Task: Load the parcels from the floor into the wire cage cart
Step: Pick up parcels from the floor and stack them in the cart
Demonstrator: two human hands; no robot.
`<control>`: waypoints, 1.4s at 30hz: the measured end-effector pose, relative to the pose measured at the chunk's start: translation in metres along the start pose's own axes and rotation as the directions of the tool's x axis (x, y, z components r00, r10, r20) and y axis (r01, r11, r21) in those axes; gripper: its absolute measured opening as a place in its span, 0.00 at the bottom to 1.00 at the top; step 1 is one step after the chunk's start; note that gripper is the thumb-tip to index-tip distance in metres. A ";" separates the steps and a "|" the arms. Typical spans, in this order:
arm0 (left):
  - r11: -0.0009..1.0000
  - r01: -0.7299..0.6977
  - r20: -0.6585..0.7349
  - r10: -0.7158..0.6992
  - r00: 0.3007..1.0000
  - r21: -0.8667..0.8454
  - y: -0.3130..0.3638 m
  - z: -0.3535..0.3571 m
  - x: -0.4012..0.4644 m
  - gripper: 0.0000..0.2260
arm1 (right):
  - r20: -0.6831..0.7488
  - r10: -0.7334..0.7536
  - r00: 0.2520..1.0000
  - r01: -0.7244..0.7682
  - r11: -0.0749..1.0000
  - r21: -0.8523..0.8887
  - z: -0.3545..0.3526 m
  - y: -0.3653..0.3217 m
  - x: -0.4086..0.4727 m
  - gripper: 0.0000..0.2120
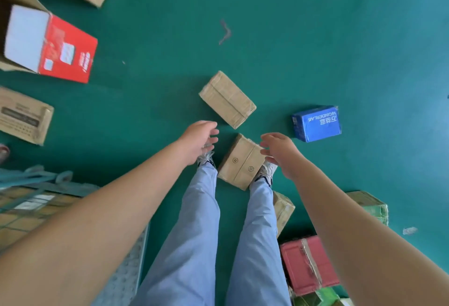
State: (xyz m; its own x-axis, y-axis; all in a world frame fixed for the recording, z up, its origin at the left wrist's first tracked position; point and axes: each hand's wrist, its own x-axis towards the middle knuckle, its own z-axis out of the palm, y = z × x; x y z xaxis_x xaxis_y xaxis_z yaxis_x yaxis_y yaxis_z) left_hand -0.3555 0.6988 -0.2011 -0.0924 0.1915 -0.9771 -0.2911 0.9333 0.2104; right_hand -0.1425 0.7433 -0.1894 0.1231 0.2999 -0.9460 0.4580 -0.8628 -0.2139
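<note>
Both hands (199, 141) (283, 154) open, parcel (240, 161) btwn (untouched)

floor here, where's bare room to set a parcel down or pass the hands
Widest bare patch: green floor beyond the taped brown box and blue box, running right. Another lies between the red box and that brown box. Crowded: around the feet, where both hands flank the small brown box, and lower right by the pink box.

green floor (315, 38) — scattered parcels (227, 99), blue box (315, 123)
</note>
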 end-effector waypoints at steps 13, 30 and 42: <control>0.963 0.241 0.007 -0.242 0.970 -0.119 -0.073 0.038 0.265 0.02 | 0.033 -0.001 0.999 0.014 0.925 -0.379 0.049 0.015 0.287 0.20; 0.913 0.097 -0.089 -0.143 0.986 -0.397 -0.067 0.039 0.242 0.32 | 0.037 -0.121 0.992 0.126 0.920 -0.370 0.089 -0.021 0.253 0.24; 0.825 -0.172 -0.294 0.007 0.956 -0.538 -0.061 0.044 -0.073 0.34 | 0.229 -0.294 0.928 0.351 0.896 -0.273 0.037 -0.038 -0.043 0.36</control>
State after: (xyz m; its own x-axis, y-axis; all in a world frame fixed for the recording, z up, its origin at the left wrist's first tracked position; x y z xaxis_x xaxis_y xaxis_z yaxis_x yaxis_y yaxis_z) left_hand -0.2893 0.6416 -0.1440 -0.3704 0.1003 -0.9235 -0.7368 0.5738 0.3578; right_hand -0.1974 0.7481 -0.1494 -0.2217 0.4387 -0.8708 0.6935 -0.5568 -0.4571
